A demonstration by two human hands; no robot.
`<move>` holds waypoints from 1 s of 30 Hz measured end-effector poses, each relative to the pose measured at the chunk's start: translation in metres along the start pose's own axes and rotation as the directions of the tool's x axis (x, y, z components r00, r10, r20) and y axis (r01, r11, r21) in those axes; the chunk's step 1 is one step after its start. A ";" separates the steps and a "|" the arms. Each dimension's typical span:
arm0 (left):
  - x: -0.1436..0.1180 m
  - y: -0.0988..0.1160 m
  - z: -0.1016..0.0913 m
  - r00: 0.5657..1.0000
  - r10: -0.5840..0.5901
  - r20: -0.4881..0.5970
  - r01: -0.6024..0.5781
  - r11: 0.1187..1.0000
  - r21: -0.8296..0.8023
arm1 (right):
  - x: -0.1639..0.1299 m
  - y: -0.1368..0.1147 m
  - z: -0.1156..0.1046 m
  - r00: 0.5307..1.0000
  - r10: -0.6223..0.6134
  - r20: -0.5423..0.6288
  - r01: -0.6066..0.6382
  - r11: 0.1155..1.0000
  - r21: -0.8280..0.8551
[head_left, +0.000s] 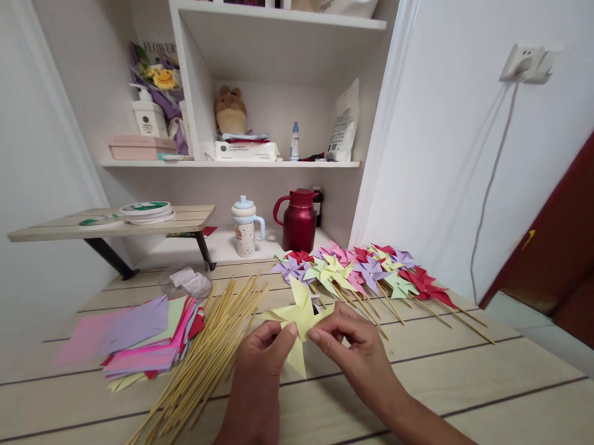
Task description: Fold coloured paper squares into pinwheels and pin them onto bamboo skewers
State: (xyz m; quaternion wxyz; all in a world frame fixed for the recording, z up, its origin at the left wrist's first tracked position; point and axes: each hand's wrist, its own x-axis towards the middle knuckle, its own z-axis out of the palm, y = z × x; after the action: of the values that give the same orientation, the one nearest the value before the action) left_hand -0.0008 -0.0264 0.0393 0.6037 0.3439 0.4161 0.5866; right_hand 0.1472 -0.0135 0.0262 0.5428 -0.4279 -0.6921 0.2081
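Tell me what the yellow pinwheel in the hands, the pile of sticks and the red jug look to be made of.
The yellow pinwheel, pinched by the left hand and right hand, looks like thin matte paper: flat colour, sharp folds. The sticks seem to be pale bamboo or wood: thin, straight, unpainted. The red jug has a smooth, faintly glossy shell, coated metal or plastic; I cannot tell which.

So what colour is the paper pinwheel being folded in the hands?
Pale yellow: the paper pinwheel is pinched between left hand and right hand, seen in the head view.
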 end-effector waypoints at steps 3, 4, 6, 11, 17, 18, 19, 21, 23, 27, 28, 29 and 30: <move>0.000 -0.001 0.001 1.000 -0.001 -0.021 0.002 1.000 0.014 | 0.001 -0.001 -0.002 1.000 -0.010 0.002 0.010 1.000 0.005; 0.000 -0.001 0.000 1.000 0.002 -0.017 -0.002 1.000 0.018 | 0.001 -0.001 -0.002 1.000 -0.014 0.005 0.014 1.000 0.007; 0.000 -0.002 -0.001 1.000 0.005 -0.003 -0.005 1.000 0.025 | 0.002 -0.002 -0.003 1.000 -0.013 0.015 0.013 1.000 0.007; 0.000 -0.005 -0.004 1.000 -0.001 0.009 0.001 1.000 0.010 | 0.005 -0.004 -0.004 0.999 0.005 0.032 -0.007 0.999 0.052; 0.003 -0.003 -0.007 1.000 -0.004 -0.008 0.004 1.000 -0.003 | 0.006 0.000 -0.006 0.999 0.020 -0.025 -0.019 0.999 0.049; 0.003 -0.002 -0.008 1.000 -0.003 -0.011 0.003 1.000 -0.007 | 0.006 0.001 -0.006 0.999 0.025 -0.040 -0.023 0.999 0.048; 0.004 -0.001 -0.009 1.000 -0.002 -0.014 0.001 1.000 -0.013 | 0.006 0.002 -0.006 0.998 0.039 -0.043 -0.036 0.998 0.052; 0.004 0.000 -0.011 1.000 0.000 0.000 0.000 0.999 -0.032 | 0.004 0.003 -0.005 0.995 0.097 -0.010 -0.096 0.992 0.076; 0.005 0.001 -0.012 1.000 0.003 0.022 -0.002 0.999 -0.047 | 0.003 0.004 -0.003 0.984 0.172 0.050 -0.178 0.974 0.141; 0.005 0.000 -0.013 0.999 0.015 0.031 -0.015 1.000 -0.006 | 0.000 0.004 0.004 0.947 0.263 0.185 -0.311 0.893 0.326; 0.005 -0.001 -0.012 0.999 0.018 0.032 -0.018 1.000 0.005 | -0.001 0.004 0.005 0.943 0.264 0.202 -0.321 0.880 0.351; 0.005 -0.001 -0.011 0.999 0.019 0.037 -0.020 1.000 0.013 | -0.001 0.003 0.005 0.943 0.260 0.207 -0.321 0.875 0.363; 0.004 -0.002 -0.010 0.999 0.019 0.040 -0.020 1.000 0.019 | -0.001 0.002 0.005 0.945 0.257 0.203 -0.316 0.876 0.364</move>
State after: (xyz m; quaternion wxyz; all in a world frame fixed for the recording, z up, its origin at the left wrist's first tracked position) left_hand -0.0097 -0.0231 0.0329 0.6027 0.3655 0.4065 0.5814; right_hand 0.1428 -0.0122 0.0227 0.5274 -0.3920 -0.6035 0.4516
